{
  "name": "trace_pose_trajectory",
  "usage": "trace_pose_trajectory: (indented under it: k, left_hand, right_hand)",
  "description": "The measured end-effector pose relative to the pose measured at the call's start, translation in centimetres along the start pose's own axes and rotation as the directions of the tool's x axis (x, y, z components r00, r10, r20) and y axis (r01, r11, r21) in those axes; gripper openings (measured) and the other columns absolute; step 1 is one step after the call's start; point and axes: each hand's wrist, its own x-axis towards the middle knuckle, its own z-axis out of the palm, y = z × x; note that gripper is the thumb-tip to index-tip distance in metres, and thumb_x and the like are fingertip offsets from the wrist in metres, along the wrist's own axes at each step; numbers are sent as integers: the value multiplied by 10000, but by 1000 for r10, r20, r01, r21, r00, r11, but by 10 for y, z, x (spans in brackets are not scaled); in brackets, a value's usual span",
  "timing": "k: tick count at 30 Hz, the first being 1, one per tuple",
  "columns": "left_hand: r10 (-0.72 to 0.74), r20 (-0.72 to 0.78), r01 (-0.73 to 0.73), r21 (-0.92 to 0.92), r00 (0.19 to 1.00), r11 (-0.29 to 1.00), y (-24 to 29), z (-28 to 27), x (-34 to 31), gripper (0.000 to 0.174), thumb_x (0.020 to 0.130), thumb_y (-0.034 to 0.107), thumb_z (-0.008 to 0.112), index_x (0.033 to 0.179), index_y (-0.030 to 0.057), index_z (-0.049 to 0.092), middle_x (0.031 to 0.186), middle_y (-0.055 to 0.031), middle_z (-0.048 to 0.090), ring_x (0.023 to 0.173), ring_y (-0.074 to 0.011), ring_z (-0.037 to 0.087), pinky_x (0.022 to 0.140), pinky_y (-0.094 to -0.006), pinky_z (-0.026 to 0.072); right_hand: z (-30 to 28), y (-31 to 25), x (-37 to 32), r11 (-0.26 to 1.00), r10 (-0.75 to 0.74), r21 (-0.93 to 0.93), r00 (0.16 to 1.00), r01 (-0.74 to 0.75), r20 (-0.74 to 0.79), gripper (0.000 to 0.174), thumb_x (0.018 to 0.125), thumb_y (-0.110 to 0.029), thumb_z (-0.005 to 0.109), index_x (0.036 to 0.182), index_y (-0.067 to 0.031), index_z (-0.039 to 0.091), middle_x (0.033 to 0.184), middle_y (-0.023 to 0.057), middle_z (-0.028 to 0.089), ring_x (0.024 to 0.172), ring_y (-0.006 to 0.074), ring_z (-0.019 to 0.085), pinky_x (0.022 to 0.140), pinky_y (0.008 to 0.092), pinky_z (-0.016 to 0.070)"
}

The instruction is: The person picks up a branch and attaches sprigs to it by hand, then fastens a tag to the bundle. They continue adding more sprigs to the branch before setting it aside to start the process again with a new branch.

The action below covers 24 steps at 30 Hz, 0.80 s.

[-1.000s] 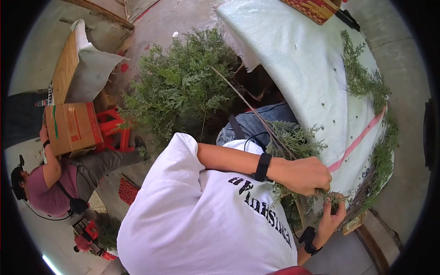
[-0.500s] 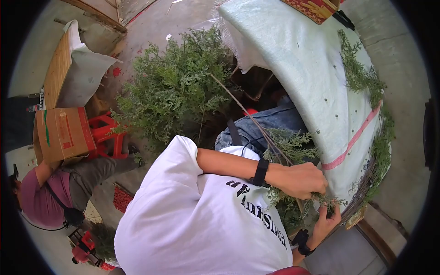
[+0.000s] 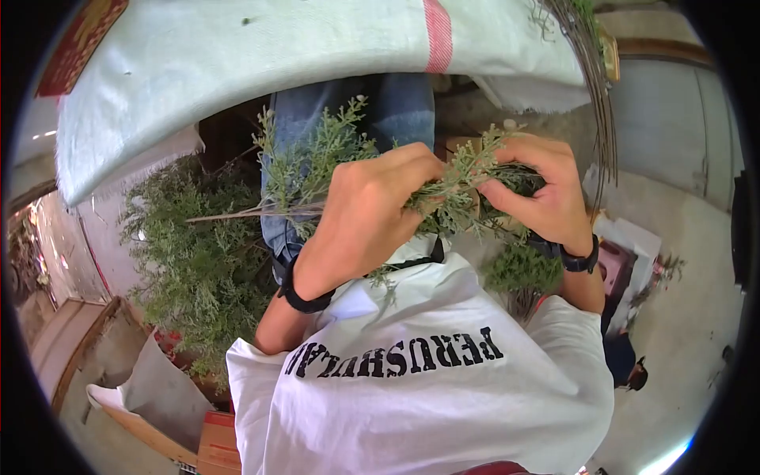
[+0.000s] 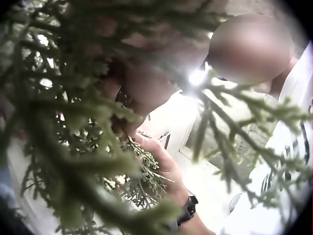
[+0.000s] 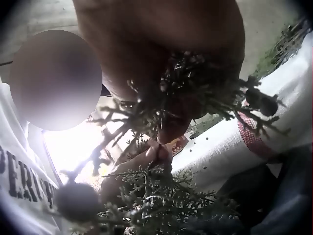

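White short-sleeved T-shirt (image 3: 419, 419) lower centre with black block lettering (image 3: 396, 358), blue jeans (image 3: 400, 107) top centre, black wristbands (image 3: 305, 299) behind left hand (image 3: 372, 210) and right hand (image 3: 546, 190).

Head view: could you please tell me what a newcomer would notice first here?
The left hand and right hand grip green sprigs mid-frame, above a white shirt. A pale cloth spans the top, and a heap of greenery sits at the left.
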Motion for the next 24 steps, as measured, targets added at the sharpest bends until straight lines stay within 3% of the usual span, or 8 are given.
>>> trace_pose_trajectory:
  k: [2,7,11,14,15,18,24]
  left_hand:
    - [-12,37,12,-5,999,1000,-4,1,2,208,720,-18,705,911,-26,624,838,-159,604,726,-381,597,606,-426,462]
    - [-105,116,104,21,988,994,-12,1,9,233,763,73,767,913,-32,623,821,-169,595,702,-381,573,604,-414,450]
    - [-190,218,215,-99,957,972,-20,-1,10,269,773,124,795,911,-34,627,794,-175,578,677,-379,540,595,-399,439]
    - [-232,238,247,-35,943,968,-27,-2,12,231,746,75,825,887,-20,669,810,-95,682,714,-196,639,651,-312,490]
    - [-241,242,256,-32,940,966,-30,-1,13,231,746,75,825,887,-20,669,810,-95,682,714,-196,639,651,-312,490]
    - [-209,203,233,-105,957,967,-36,2,15,290,753,127,814,874,-51,619,749,-185,546,659,-377,504,586,-383,427]
    - [-260,221,286,-95,940,954,-45,5,20,296,757,129,815,869,-55,611,747,-186,540,655,-383,485,586,-387,425]
  right_hand:
    - [4,9,-2,996,-87,-29,996,87,-9,197,747,-44,762,907,17,665,836,108,691,722,228,659,675,298,498]
    - [13,23,-6,999,-2,48,1000,3,-21,166,780,-50,752,905,16,666,831,108,691,731,225,660,673,299,494]
    - [19,32,-10,990,70,121,996,-75,46,149,797,-50,745,907,16,669,838,107,693,730,217,659,672,293,492]
    - [23,36,-8,991,57,118,998,-59,22,141,799,-43,742,911,10,676,839,104,693,731,212,658,674,293,492]
    - [24,39,-7,990,61,128,998,-64,25,141,799,-43,742,911,10,676,839,104,693,731,212,658,674,293,492]
    - [29,46,-6,992,50,116,999,-47,-20,129,801,-35,740,910,5,682,833,103,690,736,211,656,678,294,492]
    - [32,58,-4,987,78,139,997,-76,-9,135,797,-29,743,917,1,688,843,103,692,752,218,655,689,296,492]
